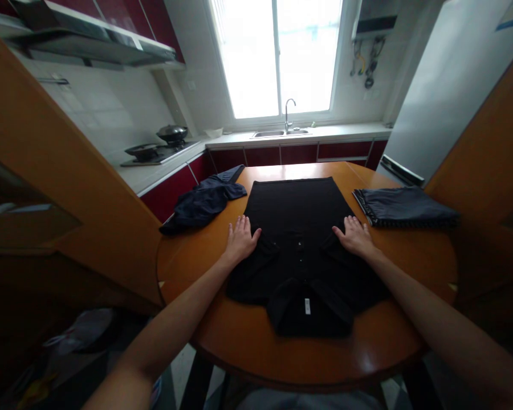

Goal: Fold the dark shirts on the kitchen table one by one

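A black polo shirt (298,210) lies spread out front side up on the round wooden table (308,364). Its collar, with a white label inside, points toward me, and the hem is at the far side. My left hand (241,239) rests flat with fingers stretched on the shirt's left edge by one sleeve. On the opposite edge, my right hand (355,236) lies flat too, fingers spread, touching the cloth by the other sleeve. Neither hand grips anything.
A crumpled dark blue garment (205,199) sits on the table's left side. Folded dark grey clothing (406,206) lies at the right. Beyond are a counter with a sink (270,134), a stove with a lidded pan (172,134), and a refrigerator (444,91).
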A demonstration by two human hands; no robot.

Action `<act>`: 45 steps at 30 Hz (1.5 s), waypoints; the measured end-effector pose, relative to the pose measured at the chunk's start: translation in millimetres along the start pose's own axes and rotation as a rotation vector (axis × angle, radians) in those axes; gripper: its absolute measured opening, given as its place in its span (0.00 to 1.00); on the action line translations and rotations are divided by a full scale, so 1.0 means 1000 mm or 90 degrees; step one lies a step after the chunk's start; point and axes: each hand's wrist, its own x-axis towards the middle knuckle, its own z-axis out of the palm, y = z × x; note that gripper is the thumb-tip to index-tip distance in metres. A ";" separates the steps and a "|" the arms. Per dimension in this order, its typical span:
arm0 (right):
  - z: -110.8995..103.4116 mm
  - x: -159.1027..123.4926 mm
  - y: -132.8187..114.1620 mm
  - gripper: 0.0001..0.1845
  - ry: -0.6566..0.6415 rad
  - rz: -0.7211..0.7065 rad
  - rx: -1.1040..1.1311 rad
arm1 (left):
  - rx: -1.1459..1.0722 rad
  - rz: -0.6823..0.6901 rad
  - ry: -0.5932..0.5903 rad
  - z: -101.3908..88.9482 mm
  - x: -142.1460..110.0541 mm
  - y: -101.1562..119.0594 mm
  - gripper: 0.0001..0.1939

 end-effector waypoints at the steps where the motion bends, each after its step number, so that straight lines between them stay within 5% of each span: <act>1: 0.000 0.000 0.000 0.45 0.000 -0.001 0.002 | -0.006 0.010 -0.015 0.000 -0.001 0.002 0.39; 5: 0.000 0.000 -0.001 0.44 0.002 -0.011 0.018 | -0.030 -0.009 -0.086 0.001 -0.006 0.008 0.38; 13: -0.036 -0.005 0.003 0.30 0.248 -0.060 0.123 | -0.146 0.132 0.083 -0.040 -0.024 0.032 0.23; 16: -0.061 -0.030 -0.006 0.23 0.241 -0.087 0.234 | -0.258 0.176 -0.086 -0.062 -0.043 0.045 0.17; 20: -0.070 -0.093 -0.030 0.18 -0.032 -0.190 0.340 | -0.346 0.185 -0.385 -0.072 -0.075 0.055 0.18; 23: -0.060 -0.136 -0.045 0.17 -0.150 -0.222 0.291 | -0.425 0.176 -0.454 -0.068 -0.093 0.056 0.18; 30: -0.049 -0.159 -0.055 0.11 -0.158 -0.215 0.346 | -0.634 0.119 -0.386 -0.047 -0.103 0.063 0.20; 38: -0.042 -0.150 -0.056 0.16 -0.192 -0.206 0.420 | -0.656 0.084 -0.327 -0.040 -0.103 0.070 0.19; 45: -0.038 -0.148 -0.057 0.07 -0.148 -0.218 0.423 | -0.526 0.168 -0.218 -0.041 -0.107 0.075 0.08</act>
